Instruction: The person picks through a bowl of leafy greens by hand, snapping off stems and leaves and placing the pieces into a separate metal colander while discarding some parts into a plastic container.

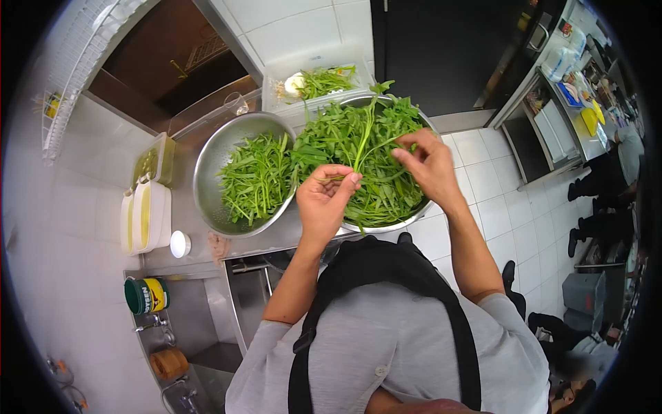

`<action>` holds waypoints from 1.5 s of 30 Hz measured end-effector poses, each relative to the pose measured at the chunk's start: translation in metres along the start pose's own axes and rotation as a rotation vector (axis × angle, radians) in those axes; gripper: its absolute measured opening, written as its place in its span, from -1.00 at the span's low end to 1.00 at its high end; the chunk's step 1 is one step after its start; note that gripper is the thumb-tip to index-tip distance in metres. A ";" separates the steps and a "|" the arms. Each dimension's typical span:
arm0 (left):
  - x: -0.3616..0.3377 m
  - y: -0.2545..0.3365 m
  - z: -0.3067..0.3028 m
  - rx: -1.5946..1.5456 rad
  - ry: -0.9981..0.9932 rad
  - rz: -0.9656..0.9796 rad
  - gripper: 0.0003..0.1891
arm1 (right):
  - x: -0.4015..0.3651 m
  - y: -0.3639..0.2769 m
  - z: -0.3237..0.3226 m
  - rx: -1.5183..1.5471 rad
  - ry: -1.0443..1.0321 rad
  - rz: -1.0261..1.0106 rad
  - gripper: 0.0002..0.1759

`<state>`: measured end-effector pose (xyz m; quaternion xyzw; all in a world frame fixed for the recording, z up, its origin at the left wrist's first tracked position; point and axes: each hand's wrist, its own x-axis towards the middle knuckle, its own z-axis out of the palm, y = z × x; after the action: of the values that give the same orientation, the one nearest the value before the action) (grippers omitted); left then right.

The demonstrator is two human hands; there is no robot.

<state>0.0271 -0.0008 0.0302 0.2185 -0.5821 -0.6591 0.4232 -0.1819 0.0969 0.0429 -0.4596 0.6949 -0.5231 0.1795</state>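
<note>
My left hand [324, 200] pinches a long green stalk [366, 131], which looks like water spinach, between thumb and fingertips. A thin side stem runs from there to my right hand [433, 169], whose thumb and index finger close around its end. Both hands are above a large metal bowl [422, 208] heaped with leafy greens [376, 200]. To its left, a metal bowl with small holes [205, 203] contains picked stems and leaves [255, 176].
Behind the bowls stands a clear plastic bin [276, 98] with green scraps. At left are a lidded container [156, 160], white tubs [147, 217], a small white cup [180, 243] and a sink [200, 324] with a green can [146, 295]. Other people [596, 183] stand far right.
</note>
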 end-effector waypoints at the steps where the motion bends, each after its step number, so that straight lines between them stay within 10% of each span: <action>1: 0.000 -0.011 0.006 0.006 -0.004 0.015 -0.87 | 0.000 0.000 0.003 0.150 -0.085 0.058 -0.66; 8: 0.000 -0.040 0.014 0.103 -0.023 -0.030 -0.81 | -0.008 0.023 0.025 0.500 -0.098 0.282 -0.69; 12: -0.004 -0.009 0.012 0.691 0.154 0.252 -0.72 | -0.012 0.039 0.029 0.094 -0.032 0.043 -0.68; 23: 0.020 -0.038 0.016 0.330 -0.051 -0.187 -0.80 | -0.035 0.016 0.027 -0.023 -0.046 -0.069 -0.72; 34: 0.038 -0.035 0.011 0.151 -0.007 -0.149 -0.75 | -0.043 0.035 0.018 0.132 0.079 -0.009 -0.83; 45: 0.023 -0.029 0.026 -0.077 -0.451 -0.164 -0.73 | -0.041 0.051 0.054 1.012 -0.346 0.196 -0.69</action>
<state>-0.0151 -0.0052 0.0131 0.0961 -0.6164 -0.7451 0.2358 -0.1443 0.1022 -0.0328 -0.3284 0.3560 -0.6899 0.5381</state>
